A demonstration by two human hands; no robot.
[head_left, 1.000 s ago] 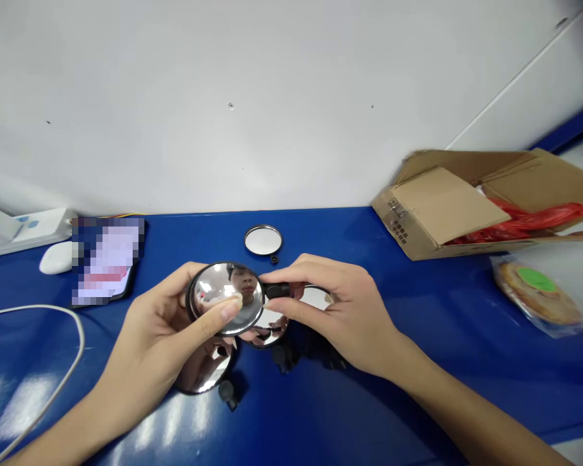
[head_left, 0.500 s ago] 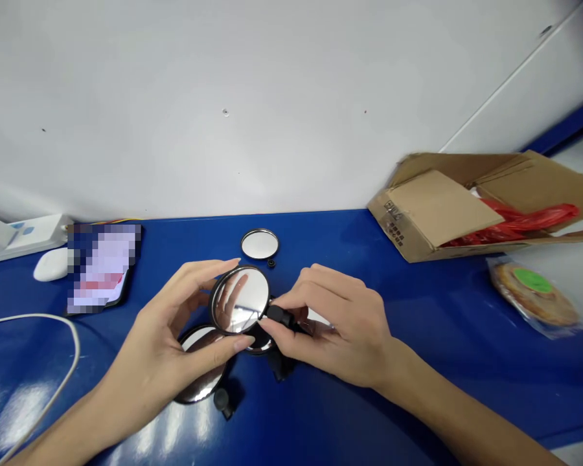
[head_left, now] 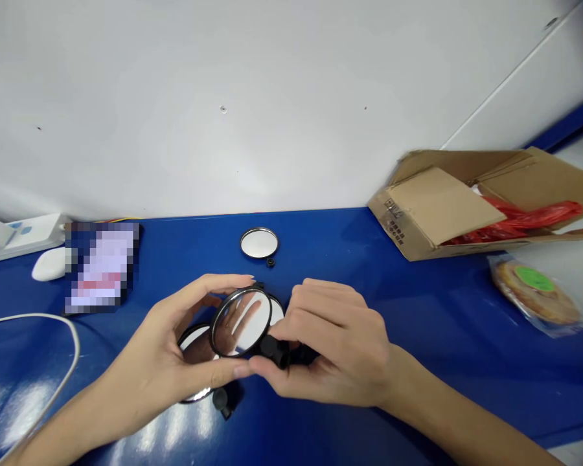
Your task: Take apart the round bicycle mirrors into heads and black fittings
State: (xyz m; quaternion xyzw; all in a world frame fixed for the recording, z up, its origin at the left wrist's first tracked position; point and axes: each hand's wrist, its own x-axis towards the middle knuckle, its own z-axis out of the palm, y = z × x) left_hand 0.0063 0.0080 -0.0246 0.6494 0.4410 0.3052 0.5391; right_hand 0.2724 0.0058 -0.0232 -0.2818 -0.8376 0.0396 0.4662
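Observation:
A round black-rimmed mirror (head_left: 243,323) is held up in front of me, tilted, with fingers reflected in its face. My left hand (head_left: 168,356) is closed around its left side, thumb at the lower rim and fingers at the top. At the mirror's lower right, my right hand (head_left: 337,343) pinches its black mount (head_left: 273,349) between thumb and fingers. Beneath the left hand lies another round mirror (head_left: 194,343), partly covered, with a black stub (head_left: 222,400) at its lower edge. Part of a further mirror (head_left: 276,310) shows behind the held one.
Farther back on the blue table (head_left: 189,252) lies a small round mirror (head_left: 259,244). An open cardboard box (head_left: 418,220) with red plastic stands at right, beside a wrapped round pastry (head_left: 539,291). At left are a phone (head_left: 102,265), a white mouse (head_left: 48,264) and a white cable (head_left: 75,343).
Both hands have moved slightly down with the held mirror, which has turned so its mount points lower. More of the mirror behind it now shows on the right.

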